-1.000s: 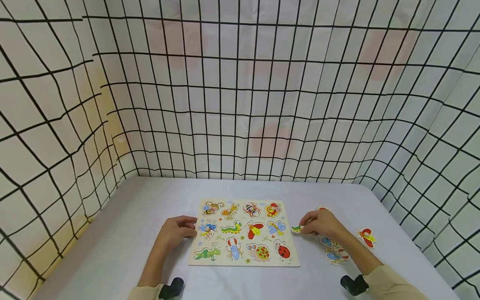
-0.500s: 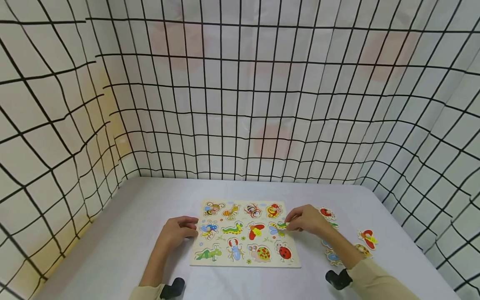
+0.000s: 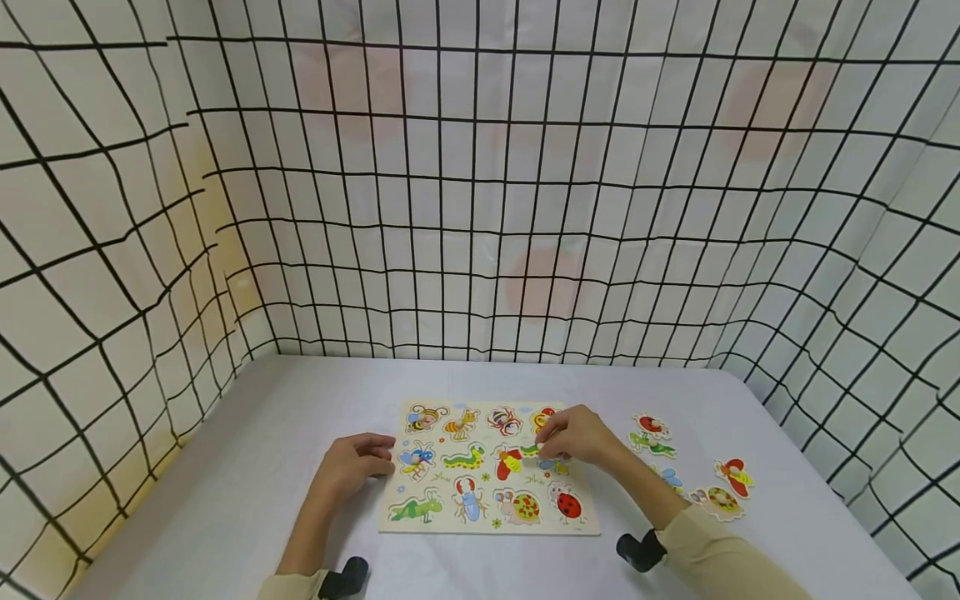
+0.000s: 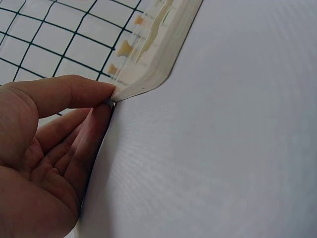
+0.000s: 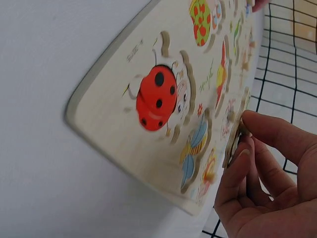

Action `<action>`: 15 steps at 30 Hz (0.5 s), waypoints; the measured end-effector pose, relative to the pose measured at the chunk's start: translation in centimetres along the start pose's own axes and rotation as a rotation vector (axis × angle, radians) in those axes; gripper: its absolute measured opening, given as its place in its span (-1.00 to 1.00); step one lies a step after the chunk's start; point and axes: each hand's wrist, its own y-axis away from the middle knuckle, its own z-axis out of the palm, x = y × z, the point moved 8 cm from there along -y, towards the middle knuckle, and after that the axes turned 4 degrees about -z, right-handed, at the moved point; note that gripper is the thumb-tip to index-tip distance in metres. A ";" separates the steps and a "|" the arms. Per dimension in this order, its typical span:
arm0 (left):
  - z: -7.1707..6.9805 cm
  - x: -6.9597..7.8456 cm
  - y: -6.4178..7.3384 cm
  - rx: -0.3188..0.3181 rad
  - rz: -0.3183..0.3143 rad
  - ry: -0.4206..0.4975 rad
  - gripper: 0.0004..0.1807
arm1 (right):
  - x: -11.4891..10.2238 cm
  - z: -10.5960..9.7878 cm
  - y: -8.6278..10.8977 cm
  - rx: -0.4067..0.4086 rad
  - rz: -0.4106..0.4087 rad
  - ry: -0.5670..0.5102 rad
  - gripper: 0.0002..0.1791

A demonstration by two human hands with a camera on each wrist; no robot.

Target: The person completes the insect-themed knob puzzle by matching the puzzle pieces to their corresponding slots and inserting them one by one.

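Note:
A pale wooden puzzle board with insect pictures in shaped recesses lies on the table in the head view. My left hand is at its left edge; in the left wrist view thumb and finger pinch the board's edge. My right hand pinches a green caterpillar puzzle piece over the board's right half. The piece appears nearly edge-on in the right wrist view, partly hidden by the fingers. A matching caterpillar picture sits in the board's middle row, left of the hand.
Right of the board lie loose pieces: a ladybug, a grasshopper, a blue-winged piece partly behind the right forearm, a snail and a red-winged insect. A black-gridded white wall rises behind the table.
My right hand has carried the caterpillar piece leftward from beside the board to above its right half, uncovering loose pieces on the right. The left hand stays at the left edge.

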 end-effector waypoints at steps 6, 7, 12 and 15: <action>0.0 0.2 0.2 -0.003 0.001 -0.001 -0.62 | -1.1 1.4 -0.4 -0.001 -0.029 -0.002 -0.87; 0.0 0.2 0.2 -0.002 0.001 0.000 -0.63 | -1.2 1.6 -0.5 -0.002 -0.038 -0.002 -0.87; 0.0 0.3 0.1 0.001 -0.003 0.000 -0.63 | -2.2 2.7 -0.8 -0.007 -0.055 -0.020 -0.87; 0.1 0.2 0.1 0.003 -0.014 0.003 -0.63 | -2.7 3.5 -0.9 -0.014 -0.047 -0.027 -0.88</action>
